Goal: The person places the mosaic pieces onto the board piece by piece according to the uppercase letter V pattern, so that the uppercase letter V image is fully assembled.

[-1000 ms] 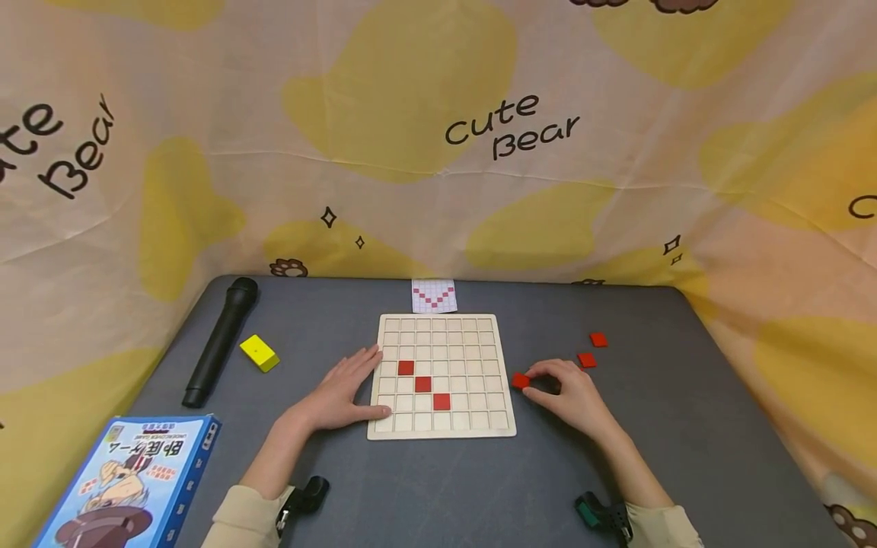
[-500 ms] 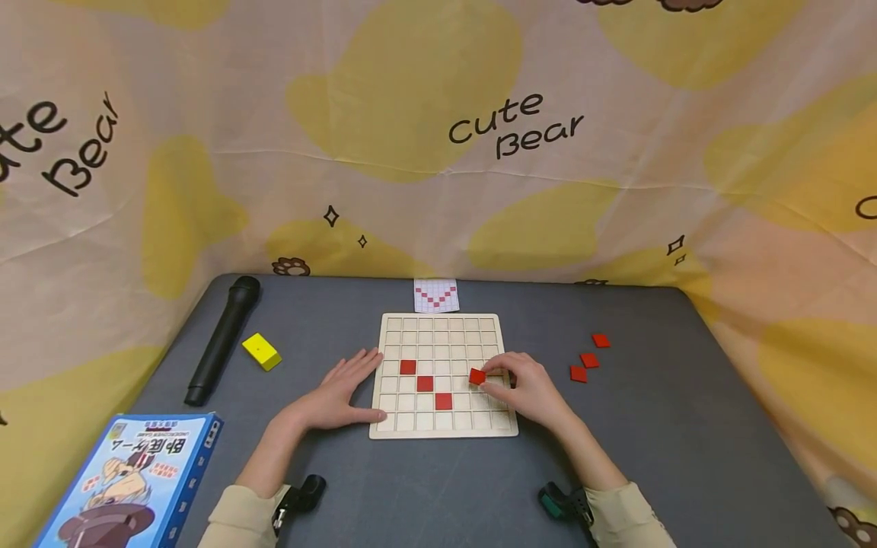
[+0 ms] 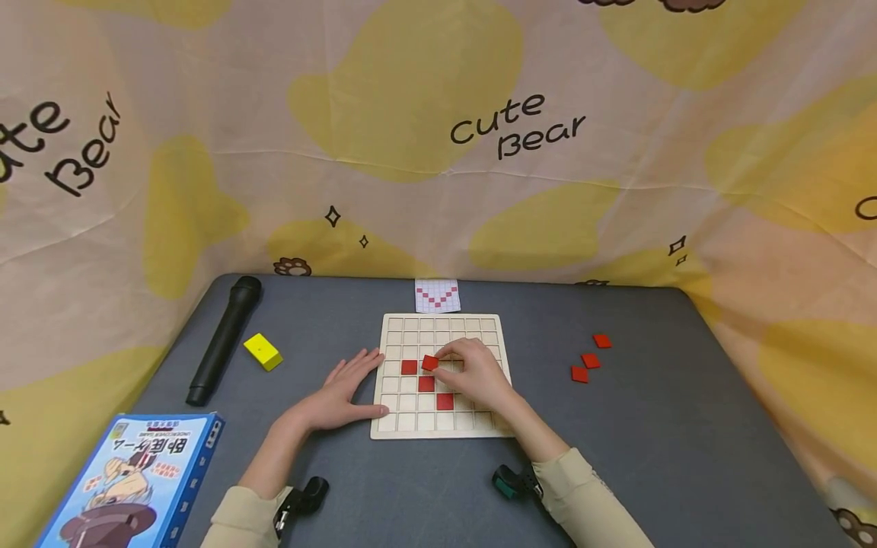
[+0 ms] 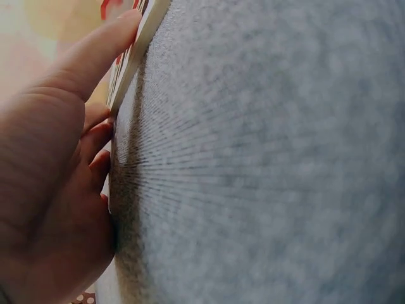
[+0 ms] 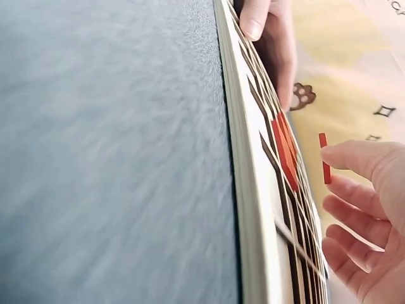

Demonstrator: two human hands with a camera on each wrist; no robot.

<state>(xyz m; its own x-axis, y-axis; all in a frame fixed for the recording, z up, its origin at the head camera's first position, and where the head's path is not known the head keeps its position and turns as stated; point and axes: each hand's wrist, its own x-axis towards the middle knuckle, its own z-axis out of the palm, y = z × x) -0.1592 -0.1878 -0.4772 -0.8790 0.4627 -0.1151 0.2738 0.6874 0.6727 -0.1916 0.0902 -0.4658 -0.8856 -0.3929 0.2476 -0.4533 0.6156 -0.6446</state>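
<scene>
A pale wooden grid board (image 3: pixel 411 422) lies in the middle of the table, and several of its cells hold nothing. Set into it are three red square tiles (image 3: pixel 444 401) in a diagonal running down to the right. My left hand (image 3: pixel 342 396) rests at the board's left edge, fingers spread straight, thumb on the near left rim. Between thumb and fingertip my right hand (image 3: pixel 479 374) pinches another red tile (image 5: pixel 325 166) over the board, beside the upper-left placed tile. In the right wrist view that tile is apart from the grid.
A printed card (image 3: pixel 438 295) with a red V pattern lies behind the board. Three loose red tiles (image 3: pixel 591 361) are at the right. To the left are a yellow block (image 3: pixel 263 352), a black microphone (image 3: pixel 224 341) and a blue game box (image 3: pixel 130 479). A patterned cloth (image 3: pixel 384 152) hangs behind.
My right hand has carried the red tile leftward from the table beside the board to above its left-middle cells. The left hand has stayed at the board's edge.
</scene>
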